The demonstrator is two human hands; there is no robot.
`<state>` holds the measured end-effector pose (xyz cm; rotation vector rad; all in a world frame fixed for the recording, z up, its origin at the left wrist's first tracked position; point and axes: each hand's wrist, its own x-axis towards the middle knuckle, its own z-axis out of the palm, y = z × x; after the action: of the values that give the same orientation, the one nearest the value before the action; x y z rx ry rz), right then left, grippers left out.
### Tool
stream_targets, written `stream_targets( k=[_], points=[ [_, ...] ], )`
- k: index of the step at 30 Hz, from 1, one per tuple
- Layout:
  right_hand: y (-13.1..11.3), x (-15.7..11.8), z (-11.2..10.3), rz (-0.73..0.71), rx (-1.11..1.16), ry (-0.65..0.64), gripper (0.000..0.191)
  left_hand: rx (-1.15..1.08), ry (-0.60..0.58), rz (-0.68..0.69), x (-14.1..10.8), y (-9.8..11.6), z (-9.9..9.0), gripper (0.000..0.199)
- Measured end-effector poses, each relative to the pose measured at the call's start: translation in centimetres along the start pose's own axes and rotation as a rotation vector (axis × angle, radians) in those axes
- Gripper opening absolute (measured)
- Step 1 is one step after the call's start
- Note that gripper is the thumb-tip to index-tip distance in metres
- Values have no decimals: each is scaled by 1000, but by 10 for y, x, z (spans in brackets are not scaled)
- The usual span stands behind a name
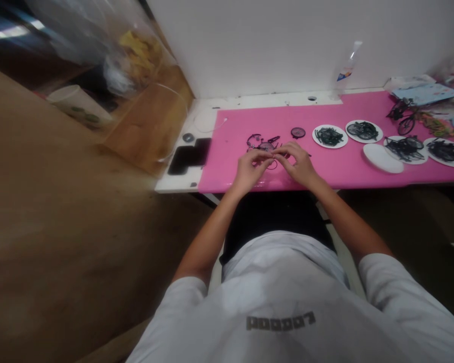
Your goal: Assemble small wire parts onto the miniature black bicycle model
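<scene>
My left hand (pixel 249 169) and my right hand (pixel 297 164) meet over the pink mat (pixel 230 151), fingertips pinched together on something too small to make out. Just beyond the fingers lie dark thin parts (pixel 254 141), some curved, with a small spoked wheel (pixel 266 146) among them. A thin dark ring (pixel 272 165) shows between the hands, partly hidden by the fingers. Another small black wheel (pixel 297 132) lies flat on the mat, behind my right hand.
White plates (pixel 317 136) of black parts stand at the right, with a white oval lid or dish (pixel 382 158). Behind them are a small assembled bicycle model (pixel 405 121) and plastic bags. A clear bottle (pixel 348 70) stands by the wall. Dark flat devices (pixel 179 160) lie at the left.
</scene>
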<state>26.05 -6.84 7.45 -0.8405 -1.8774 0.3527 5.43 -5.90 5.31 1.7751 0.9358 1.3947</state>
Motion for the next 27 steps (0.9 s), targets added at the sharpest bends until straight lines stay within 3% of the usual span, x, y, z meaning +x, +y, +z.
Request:
stream_targets(
  k=[8,14,21,27],
  points=[
    [-2,1,-8,117,74,-86,31,-60,-38,-46,0,5,-3,35],
    [1,0,-11,194,117,-110,39,-136,-153,-39,-2,-4,-1,45],
    [1,1,-5,220,103,-28,42,-294,-105,-144,0,-6,4,52],
    [-8,0,-4,231,107,-54,45,-410,16,-226,4,-8,4,43]
  ],
)
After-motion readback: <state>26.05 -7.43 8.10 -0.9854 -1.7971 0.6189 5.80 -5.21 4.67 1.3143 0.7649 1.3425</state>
